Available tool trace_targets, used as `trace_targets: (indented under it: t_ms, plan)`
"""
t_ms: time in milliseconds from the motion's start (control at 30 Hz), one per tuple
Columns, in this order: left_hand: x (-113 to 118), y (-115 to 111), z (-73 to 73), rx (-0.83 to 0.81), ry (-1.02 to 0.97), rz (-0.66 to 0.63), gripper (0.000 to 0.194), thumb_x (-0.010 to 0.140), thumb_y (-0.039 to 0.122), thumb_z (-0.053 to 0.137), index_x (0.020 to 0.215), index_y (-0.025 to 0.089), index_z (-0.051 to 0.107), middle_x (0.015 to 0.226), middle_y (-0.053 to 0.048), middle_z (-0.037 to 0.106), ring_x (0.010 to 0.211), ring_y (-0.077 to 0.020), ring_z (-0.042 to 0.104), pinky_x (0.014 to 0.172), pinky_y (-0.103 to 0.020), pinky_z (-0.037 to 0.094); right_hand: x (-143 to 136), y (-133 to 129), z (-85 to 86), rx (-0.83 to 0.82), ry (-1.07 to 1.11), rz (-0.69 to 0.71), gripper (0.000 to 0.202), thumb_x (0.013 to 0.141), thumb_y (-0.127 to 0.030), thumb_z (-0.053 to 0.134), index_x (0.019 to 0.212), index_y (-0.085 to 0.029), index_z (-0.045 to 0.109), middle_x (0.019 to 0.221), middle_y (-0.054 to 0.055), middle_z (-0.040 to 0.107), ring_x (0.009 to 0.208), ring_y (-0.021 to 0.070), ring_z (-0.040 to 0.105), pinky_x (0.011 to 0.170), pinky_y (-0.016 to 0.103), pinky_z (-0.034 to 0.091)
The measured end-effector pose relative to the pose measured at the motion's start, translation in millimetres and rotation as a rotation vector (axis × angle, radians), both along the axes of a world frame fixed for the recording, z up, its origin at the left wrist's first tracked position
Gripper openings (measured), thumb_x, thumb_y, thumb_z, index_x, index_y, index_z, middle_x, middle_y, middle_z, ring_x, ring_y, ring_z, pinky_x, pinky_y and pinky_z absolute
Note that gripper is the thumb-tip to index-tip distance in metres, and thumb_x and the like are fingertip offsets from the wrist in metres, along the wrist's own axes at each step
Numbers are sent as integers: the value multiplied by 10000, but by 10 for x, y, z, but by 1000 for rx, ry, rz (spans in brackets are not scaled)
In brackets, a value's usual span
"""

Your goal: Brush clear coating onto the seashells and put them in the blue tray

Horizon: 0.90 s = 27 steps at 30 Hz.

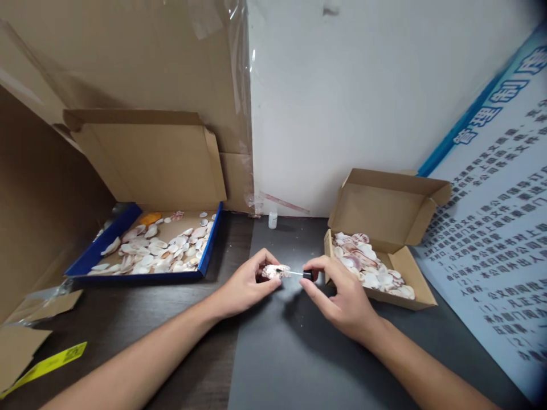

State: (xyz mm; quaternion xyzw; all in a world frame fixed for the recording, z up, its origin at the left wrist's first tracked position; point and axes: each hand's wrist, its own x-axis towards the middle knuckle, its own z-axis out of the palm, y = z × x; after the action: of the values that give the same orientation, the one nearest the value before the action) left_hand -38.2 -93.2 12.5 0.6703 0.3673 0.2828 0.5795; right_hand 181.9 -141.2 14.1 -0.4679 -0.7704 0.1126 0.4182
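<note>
Between the thumb and fingers of my left hand (pixel 248 285) is a small whitish seashell (pixel 273 271) with reddish speckles, held above the grey mat. My right hand (pixel 342 293) pinches the black cap of an applicator brush (pixel 307 275). Its thin pale stem points left and reaches the shell's edge; whether the tip touches the shell is hard to make out. Beyond both hands a small white bottle (pixel 272 220) stands upright on the mat near the wall.
At the left, a blue-edged cardboard box (pixel 209 242) with its lid raised holds many seashells. A smaller open cardboard box (pixel 421 279) of shells sits close to my right hand. Cardboard scraps (pixel 21 347) and a yellow strip (pixel 47 367) lie at the lower left. A printed poster (pixel 491 228) leans at the right.
</note>
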Motion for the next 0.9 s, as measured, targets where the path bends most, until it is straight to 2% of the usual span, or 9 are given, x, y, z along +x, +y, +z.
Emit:
trace_targets:
  t_ms: [133, 267, 400, 500, 633, 767, 900]
  plan:
    - [-3, 9, -17, 17, 5, -2, 254, 844, 340, 654, 952, 177, 491, 832, 13, 531, 722, -118, 465, 650, -241, 357, -9, -2, 10, -7, 13, -34, 70, 921, -233, 598, 983, -219, 569, 834, 23, 625, 749, 184, 572, 709, 340, 442]
    - [-8, 15, -25, 28, 15, -9, 243, 855, 338, 638, 967, 173, 499, 847, 5, 539, 729, -121, 470, 655, -246, 359, -3, -6, 4, -26, -10, 50, 83, 919, -240, 603, 993, -222, 571, 824, 14, 625, 731, 176, 564, 696, 325, 437]
    - [-6, 12, -17, 27, 36, -7, 234, 850, 326, 641, 952, 172, 499, 823, 17, 517, 712, -114, 454, 649, -242, 354, 0, -8, 2, -9, 5, -48, 70, 914, -235, 600, 973, -217, 568, 817, 13, 617, 719, 177, 560, 693, 322, 427]
    - [-3, 9, -11, 31, 28, -12, 235, 849, 327, 639, 954, 168, 502, 817, 18, 510, 710, -114, 444, 643, -242, 350, -7, -11, 6, -21, 5, 13, 81, 913, -239, 604, 985, -220, 574, 825, 9, 626, 735, 176, 570, 706, 316, 433]
    - [-4, 8, -9, 37, 31, -17, 231, 851, 323, 636, 959, 165, 507, 833, 12, 517, 727, -119, 451, 656, -247, 358, -20, -11, 9, -9, -8, -54, 59, 914, -227, 597, 965, -214, 569, 816, 10, 618, 720, 174, 556, 701, 322, 420]
    - [-3, 11, -21, 35, 31, -16, 241, 855, 335, 631, 972, 166, 505, 840, 7, 528, 727, -122, 456, 659, -253, 360, -24, -15, 7, -28, 2, 20, 75, 915, -226, 599, 984, -218, 570, 834, 14, 624, 747, 177, 565, 717, 323, 428]
    - [-1, 19, -35, 39, 28, -7, 251, 850, 340, 637, 976, 171, 501, 839, 10, 521, 721, -122, 454, 647, -251, 354, -24, -20, 9, -24, -11, -33, 61, 914, -216, 592, 967, -216, 563, 824, 15, 615, 742, 181, 558, 712, 328, 418]
